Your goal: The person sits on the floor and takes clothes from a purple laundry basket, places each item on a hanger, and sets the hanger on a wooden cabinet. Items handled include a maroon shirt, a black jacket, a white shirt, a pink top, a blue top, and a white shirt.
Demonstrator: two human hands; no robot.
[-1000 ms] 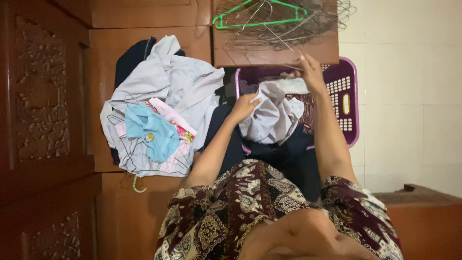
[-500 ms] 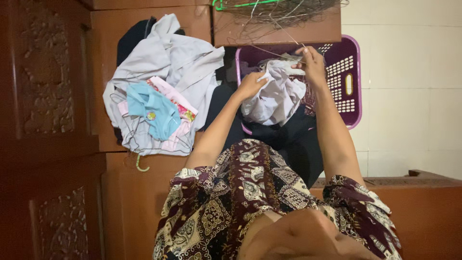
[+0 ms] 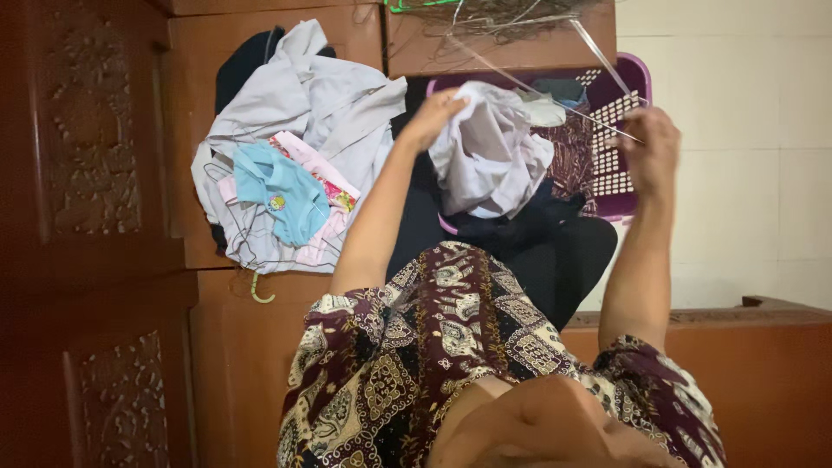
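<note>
Since a moment earlier, her right hand [image 3: 652, 143] had pulled away, pinching a wire hanger [image 3: 607, 65]; her left hand [image 3: 438, 113] gripped the white shirt [image 3: 490, 152] above the purple basket [image 3: 620, 186]. Tangled hangers might snag and drag.

A crumpled pale grey garment [image 3: 490, 160] hangs over the purple basket [image 3: 620, 186]; a thin wire hanger [image 3: 598, 61] slants beside it.

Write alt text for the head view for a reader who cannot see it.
A person's left hand grips a pale grey garment over a purple laundry basket, while the right hand holds a thin wire hanger. To the left, a pile of pale clothes with a blue garment on top lies on a wooden surface.
</note>
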